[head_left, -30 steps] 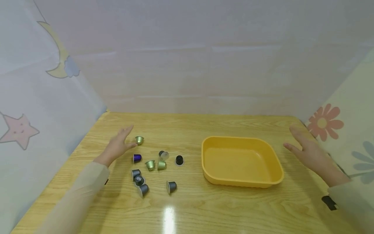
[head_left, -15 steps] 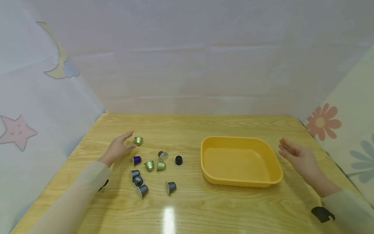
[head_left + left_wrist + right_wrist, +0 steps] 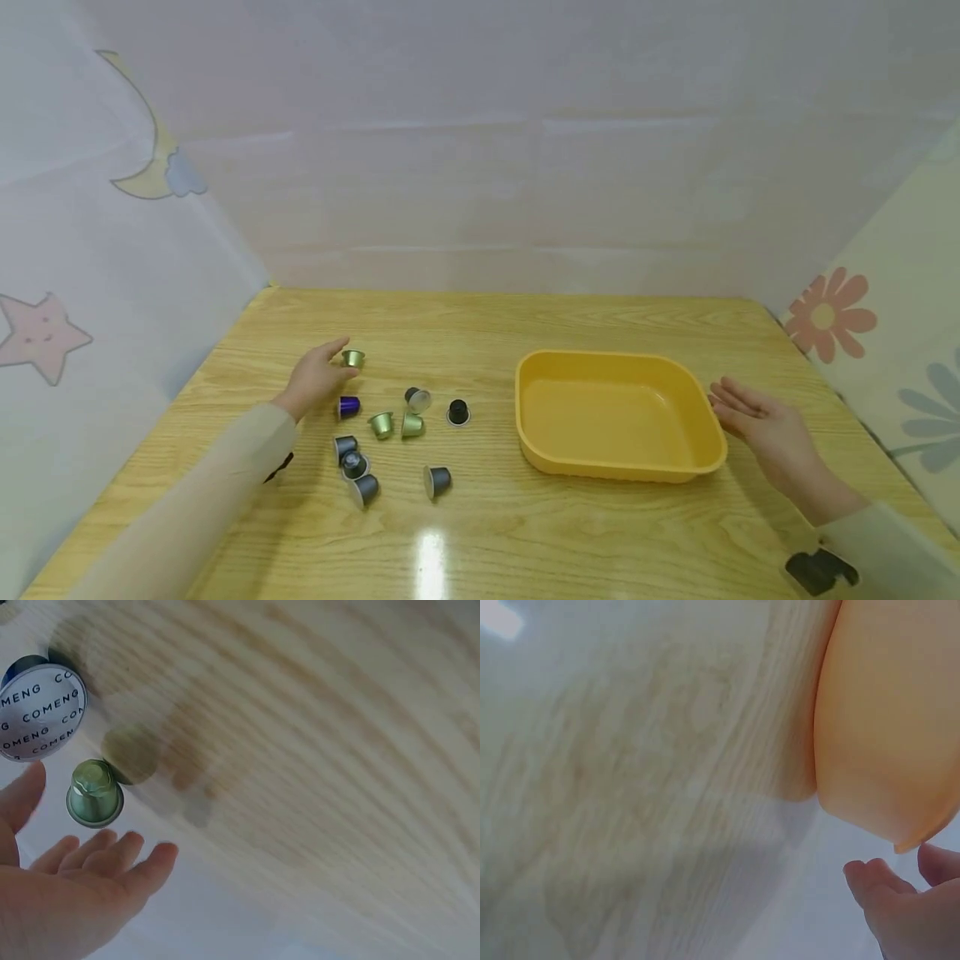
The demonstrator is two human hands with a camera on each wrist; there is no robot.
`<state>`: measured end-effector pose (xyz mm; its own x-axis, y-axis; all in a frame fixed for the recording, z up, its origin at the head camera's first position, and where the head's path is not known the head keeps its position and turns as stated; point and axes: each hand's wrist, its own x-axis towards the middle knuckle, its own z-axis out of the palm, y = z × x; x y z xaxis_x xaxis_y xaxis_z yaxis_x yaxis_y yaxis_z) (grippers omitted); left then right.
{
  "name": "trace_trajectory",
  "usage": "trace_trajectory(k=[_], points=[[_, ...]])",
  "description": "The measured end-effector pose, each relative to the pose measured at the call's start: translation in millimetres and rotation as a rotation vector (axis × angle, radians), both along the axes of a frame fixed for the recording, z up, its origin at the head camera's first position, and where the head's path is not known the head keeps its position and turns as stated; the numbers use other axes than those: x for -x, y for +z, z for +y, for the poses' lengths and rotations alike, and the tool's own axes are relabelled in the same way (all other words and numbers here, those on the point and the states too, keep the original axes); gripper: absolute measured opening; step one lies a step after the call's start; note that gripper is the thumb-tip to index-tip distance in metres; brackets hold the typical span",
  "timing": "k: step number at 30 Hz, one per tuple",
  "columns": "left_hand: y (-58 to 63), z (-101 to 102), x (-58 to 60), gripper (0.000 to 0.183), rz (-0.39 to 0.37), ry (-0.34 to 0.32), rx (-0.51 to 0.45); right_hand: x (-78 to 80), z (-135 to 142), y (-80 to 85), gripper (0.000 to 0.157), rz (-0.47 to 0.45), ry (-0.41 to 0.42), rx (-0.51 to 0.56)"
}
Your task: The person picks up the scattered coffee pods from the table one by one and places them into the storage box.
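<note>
My left hand (image 3: 315, 379) reaches round a green coffee capsule (image 3: 353, 358) at the far left of the group. In the left wrist view that green capsule (image 3: 95, 793) stands between the spread thumb and fingers, with gaps on both sides. A purple capsule (image 3: 348, 407) lies just in front of this hand; its printed lid (image 3: 43, 711) faces the left wrist camera. On the other side, my right hand (image 3: 776, 433) is at the right end of a yellow plastic tray (image 3: 622, 470), fingers slightly bent. Its thumb tip is right at the tray's rim (image 3: 922, 838) in the right wrist view.
Two more green capsules (image 3: 382, 426), a black capsule (image 3: 458, 412) and a dark one with a pale lid (image 3: 417, 399) lie mid-left. Several grey capsules (image 3: 355, 465) sit nearer, another grey capsule (image 3: 438, 481) apart. Printed cloth walls (image 3: 465, 192) border the wooden table (image 3: 480, 533).
My left hand has moved slightly right and forward, closer round the far green capsule. The right hand has come left to the tray's rim. The capsules and tray have stayed put.
</note>
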<state>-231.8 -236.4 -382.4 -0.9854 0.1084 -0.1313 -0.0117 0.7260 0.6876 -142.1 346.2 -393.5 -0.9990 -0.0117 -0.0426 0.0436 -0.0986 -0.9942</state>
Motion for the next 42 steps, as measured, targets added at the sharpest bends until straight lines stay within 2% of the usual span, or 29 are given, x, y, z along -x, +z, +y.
trace_trajectory(k=[1,5,8,15,20,24,30,36,40,42], points=[[0.1,0,1.3,0.066,-0.011,-0.003,-0.002,0.2,0,-0.2,0.058,-0.004,0.000,0.013],[1.1,-3,7.3,0.066,-0.020,-0.047,0.018,1.8,-2,1.3,0.056,-0.013,0.014,0.028],[1.6,-5,9.5,0.063,-0.014,-0.066,0.032,2.9,-5,3.2,0.075,-0.027,0.023,0.011],[-3.9,-4,10.6,0.049,0.018,-0.045,0.063,3.1,-10,5.5,0.078,-0.030,0.015,0.030],[-11.7,-3,11.4,0.041,0.036,-0.019,0.097,2.4,-12,5.4,0.077,-0.039,0.019,-0.052],[-13.2,1,15.3,0.048,0.030,-0.029,0.071,0.5,-12,5.0,0.078,-0.054,0.000,-0.121],[-13.0,3,23.1,0.069,-0.026,-0.122,-0.017,-3.3,-12,4.5,0.078,-0.062,-0.017,-0.099],[-13.1,5,25.7,0.069,-0.018,-0.204,-0.032,-4.5,-12,2.7,0.076,-0.051,-0.025,-0.062],[-13.6,8,26.7,0.067,-0.002,-0.210,-0.006,-5.0,-12,1.7,0.075,-0.054,-0.026,-0.043],[-14.6,10,27.4,0.065,0.017,-0.200,0.027,-5.3,-12,1.2,0.064,-0.049,-0.026,-0.024]])
